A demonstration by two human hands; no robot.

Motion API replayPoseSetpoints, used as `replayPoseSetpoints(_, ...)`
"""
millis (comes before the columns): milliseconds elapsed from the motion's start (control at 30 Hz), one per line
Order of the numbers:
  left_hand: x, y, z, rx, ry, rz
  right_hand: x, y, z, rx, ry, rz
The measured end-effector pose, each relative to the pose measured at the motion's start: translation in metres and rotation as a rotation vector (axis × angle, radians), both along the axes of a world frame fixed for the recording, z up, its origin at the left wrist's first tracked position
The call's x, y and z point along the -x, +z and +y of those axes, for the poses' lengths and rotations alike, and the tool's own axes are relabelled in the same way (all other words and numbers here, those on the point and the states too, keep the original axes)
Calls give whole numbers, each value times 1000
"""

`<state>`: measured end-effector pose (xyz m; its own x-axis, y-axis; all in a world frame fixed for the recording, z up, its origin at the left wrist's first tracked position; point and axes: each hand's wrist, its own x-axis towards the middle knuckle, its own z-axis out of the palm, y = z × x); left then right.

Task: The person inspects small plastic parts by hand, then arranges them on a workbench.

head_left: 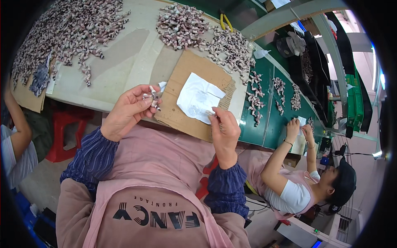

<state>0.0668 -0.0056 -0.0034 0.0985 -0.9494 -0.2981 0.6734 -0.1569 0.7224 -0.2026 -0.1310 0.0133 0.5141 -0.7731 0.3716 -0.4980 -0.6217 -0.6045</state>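
The left hand [128, 109] pinched a small part [154, 98] up for inspection; the right hand's [224, 130] grip closed on something tiny above the white paper [198, 97], catching debris.

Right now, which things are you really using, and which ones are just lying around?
In use:
- small pink-and-white figure, pinched in the left hand
- crumpled white paper sheet, right hand at its edge
- brown cardboard square under the paper

Lying about:
- heaps of small pinkish figures
- yellow-handled pliers
- red plastic stool
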Motion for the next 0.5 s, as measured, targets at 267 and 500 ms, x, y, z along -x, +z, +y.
replayPoseSetpoints(267, 15, 12, 6, -100, 36, 94, -14, -11, 2, 175, 73, 72)
replayPoseSetpoints(500, 16, 9, 14, -37, 19, -23, -17, -12, 4, 223, 104, 123)
